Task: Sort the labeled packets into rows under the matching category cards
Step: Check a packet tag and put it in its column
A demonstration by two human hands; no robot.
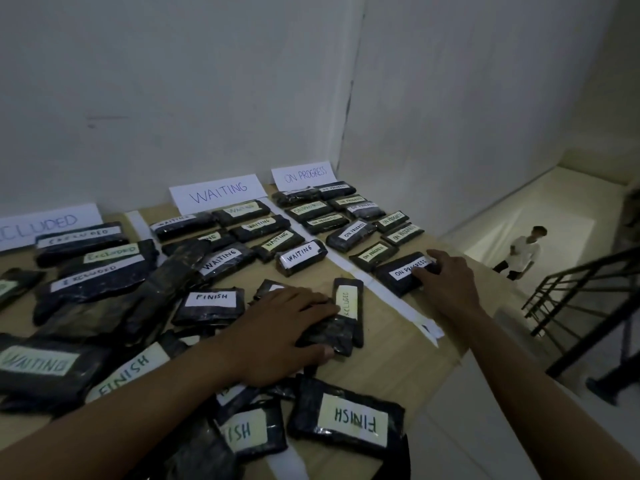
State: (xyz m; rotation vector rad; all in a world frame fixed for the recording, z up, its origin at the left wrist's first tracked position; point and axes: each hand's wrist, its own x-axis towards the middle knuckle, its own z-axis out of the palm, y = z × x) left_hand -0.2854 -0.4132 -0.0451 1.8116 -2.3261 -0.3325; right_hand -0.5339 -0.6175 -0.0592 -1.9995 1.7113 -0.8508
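Black wrapped packets with handwritten labels cover a wooden table (398, 355). White category cards stand at the back: EXCLUDED (48, 225), WAITING (218, 194), ON PROGRESS (304, 174), each with a row of matching packets below. My right hand (443, 282) rests its fingers on an ON PROGRESS packet (398, 275) at the near end of that row. My left hand (284, 334) lies over an unlabeled-side packet (329, 336), thumb curled at its near edge, beside an EXCLUDED packet (348, 301). FINISH packets (211, 303) (349, 420) lie loose in the near pile.
White paper strips (381, 296) divide the columns. The table's right edge drops to a stairwell with a black railing (581, 299). A person (523, 252) stands on the floor below. White walls close the back.
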